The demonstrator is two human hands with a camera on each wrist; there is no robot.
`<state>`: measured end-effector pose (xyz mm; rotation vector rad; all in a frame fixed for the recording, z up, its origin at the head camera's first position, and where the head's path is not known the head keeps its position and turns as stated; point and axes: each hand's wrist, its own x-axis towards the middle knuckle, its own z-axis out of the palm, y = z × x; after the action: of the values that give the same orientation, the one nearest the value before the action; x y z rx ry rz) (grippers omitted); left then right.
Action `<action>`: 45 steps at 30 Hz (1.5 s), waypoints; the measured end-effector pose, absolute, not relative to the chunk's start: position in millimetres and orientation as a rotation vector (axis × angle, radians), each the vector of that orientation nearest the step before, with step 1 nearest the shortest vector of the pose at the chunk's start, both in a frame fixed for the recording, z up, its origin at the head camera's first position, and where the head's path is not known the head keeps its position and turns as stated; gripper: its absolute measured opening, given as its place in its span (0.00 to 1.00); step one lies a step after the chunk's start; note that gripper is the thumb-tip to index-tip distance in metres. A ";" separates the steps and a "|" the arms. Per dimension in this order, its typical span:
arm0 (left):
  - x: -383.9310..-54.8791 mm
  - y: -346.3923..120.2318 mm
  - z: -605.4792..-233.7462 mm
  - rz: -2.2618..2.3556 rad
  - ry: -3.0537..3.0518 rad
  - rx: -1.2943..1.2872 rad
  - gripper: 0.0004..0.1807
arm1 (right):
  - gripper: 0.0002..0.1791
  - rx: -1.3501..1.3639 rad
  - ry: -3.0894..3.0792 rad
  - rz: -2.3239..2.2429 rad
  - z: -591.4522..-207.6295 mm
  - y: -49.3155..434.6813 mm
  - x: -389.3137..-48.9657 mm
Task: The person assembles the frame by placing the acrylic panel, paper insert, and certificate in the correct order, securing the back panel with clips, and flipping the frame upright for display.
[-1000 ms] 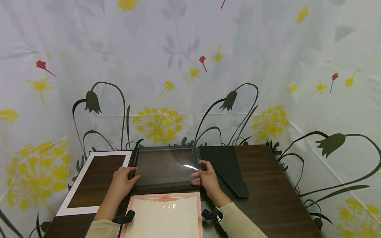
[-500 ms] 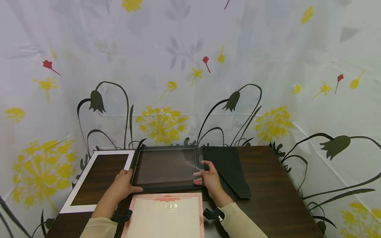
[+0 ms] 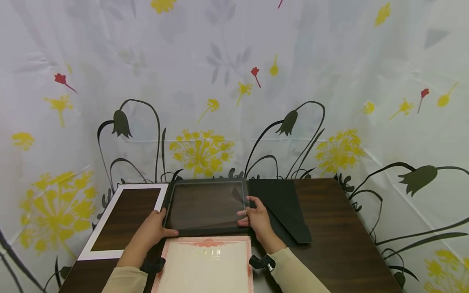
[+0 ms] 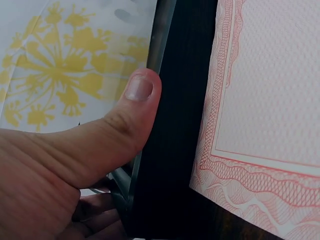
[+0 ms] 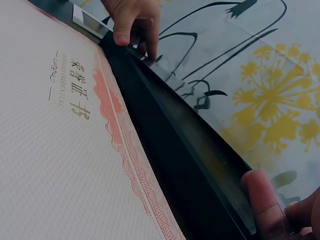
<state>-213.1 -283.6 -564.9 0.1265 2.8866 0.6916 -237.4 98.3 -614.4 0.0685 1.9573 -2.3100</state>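
Note:
A black picture frame [image 3: 209,232] lies at the back middle, with a clear sheet [image 3: 209,205] over its opening. My left hand [image 3: 152,230] grips the frame's near left corner; in the left wrist view the thumb [image 4: 142,92] lies along its edge and the other fingers are partly hidden behind it. At the right side of the frame, my right hand [image 3: 259,219] holds the clear sheet's edge between thumb and fingers. Close in front of the frame lies a certificate [image 3: 207,268] with a pink patterned border and gold characters.
A white mat border [image 3: 97,232] lies on the left of the dark wooden table [image 3: 329,228]. Right of the frame is a black backing board [image 3: 272,195] with a stand flap, partly behind my right hand. A flowered curtain [image 3: 220,81] hangs behind the table.
My left hand has moved from the clear sheet's left edge down to the frame's near left corner and grips it. The sheet lies lower over the frame; my right hand stays at its right edge.

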 end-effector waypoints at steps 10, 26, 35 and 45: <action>-214.8 -282.6 -561.5 0.650 2.883 0.131 0.69 | 0.28 0.053 1.973 -2.289 -610.9 98.4 -237.5; -212.6 -282.2 -564.1 0.690 2.880 0.117 0.67 | 0.28 0.066 2.013 -2.240 -607.9 92.9 -235.0; -213.1 -283.7 -565.5 0.680 2.879 0.112 0.68 | 0.28 0.062 2.014 -2.244 -608.8 89.6 -235.2; -212.0 -284.5 -567.1 0.693 2.852 0.087 0.70 | 0.28 0.091 2.000 -2.228 -608.6 87.0 -236.4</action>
<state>-212.0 -284.5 -567.1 0.0868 2.8516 0.6927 -236.4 87.0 -608.6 0.0909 2.0003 -2.2282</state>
